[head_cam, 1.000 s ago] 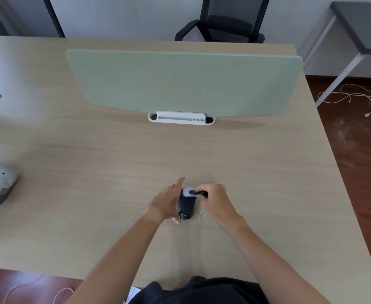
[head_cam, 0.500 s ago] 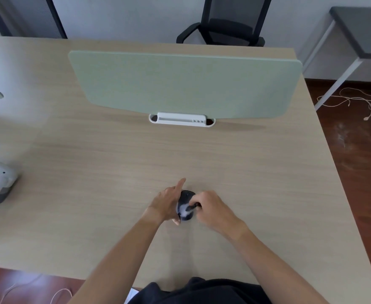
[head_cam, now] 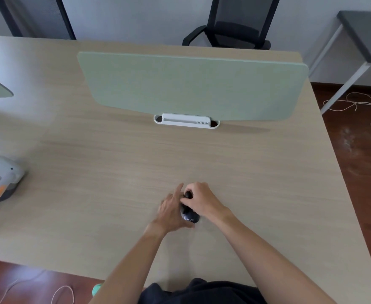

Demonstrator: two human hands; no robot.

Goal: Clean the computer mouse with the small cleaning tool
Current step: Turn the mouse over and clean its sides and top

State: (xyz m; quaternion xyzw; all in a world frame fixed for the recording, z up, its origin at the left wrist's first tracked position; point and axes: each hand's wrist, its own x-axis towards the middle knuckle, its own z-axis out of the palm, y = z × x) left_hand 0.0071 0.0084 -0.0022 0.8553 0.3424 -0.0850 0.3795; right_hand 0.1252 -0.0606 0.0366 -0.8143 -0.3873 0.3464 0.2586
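Bracing the black computer mouse (head_cam: 190,216) against the desk (head_cam: 114,172), the left hand (head_cam: 171,211) lies along its left side, fingers loosely spread, index pointing forward, likely so it cannot slide under rubbing. The right hand (head_cam: 202,199) curls over the mouse's front, fingertips pinched on the small cleaning tool (head_cam: 188,195), a dark nub mostly hidden; its working end cannot be made out. The mouse sits near the desk's front edge, close to the person.

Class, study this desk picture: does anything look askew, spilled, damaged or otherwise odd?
Nothing on the light wooden desk looks spilled or damaged. The pale green divider panel stands upright in its white base. Only the loose white cables sprawled on the dark floor look untidy.
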